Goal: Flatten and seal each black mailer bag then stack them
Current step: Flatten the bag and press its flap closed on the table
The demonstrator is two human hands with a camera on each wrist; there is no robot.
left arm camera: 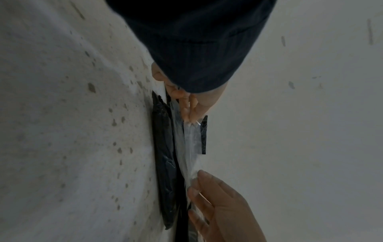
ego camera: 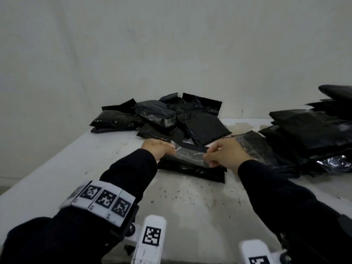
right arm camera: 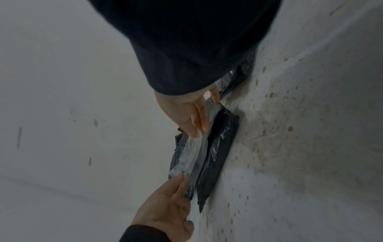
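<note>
Pinching mailer bag (ego camera: 192, 168) flap, fingers (left arm camera: 187, 108) seemingly sleeve-hidden

- A black plastic mailer bag (ego camera: 192, 171) lies on the speckled white table (ego camera: 190, 202), near its middle.
- The left hand (ego camera: 159, 148) is at the bag's left end, the right hand (ego camera: 226, 153) at its right end.
- A loose heap of black mailer bags (ego camera: 162, 115) lies behind it.
- A stack of black mailer bags (ego camera: 312, 134) lies to its right.

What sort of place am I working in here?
Likely a bare packing or shipping bench: a stained white table against a blank wall, a loose heap of black mailer bags, another pile at right.
</note>
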